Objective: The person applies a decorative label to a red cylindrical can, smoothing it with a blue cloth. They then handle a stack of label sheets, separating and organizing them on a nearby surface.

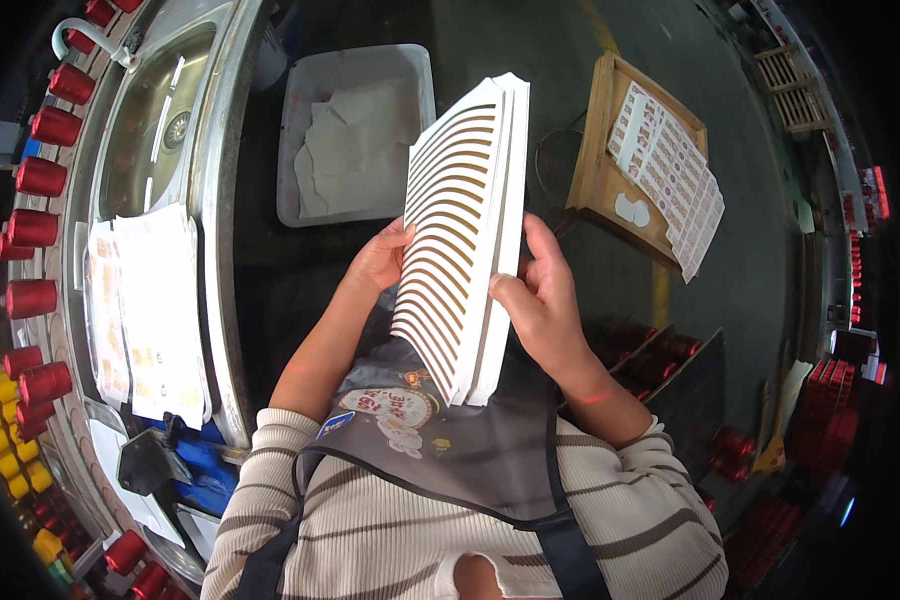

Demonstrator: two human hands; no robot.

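A stack of white paper sheets (440, 240) with curved brown stripes stands tilted in front of my chest. Its layered white edges show along the right side. My left hand (381, 257) pinches the left edge, thumb on the striped face and the other fingers mostly hidden behind. On the opposite edge, my right hand (544, 305) grips the layered sheets, with its thumb in front and its fingers behind. The lower end hangs over my dark apron (490, 465).
Beyond the stack, a white plastic tub (288, 150) on the floor holds pale paper pieces. A wooden tray (598, 130) with printed sheets (670, 160) stands to the right. At left is a metal counter with a sink (160, 130), paper sheets (160, 310) and red spools (32, 228).
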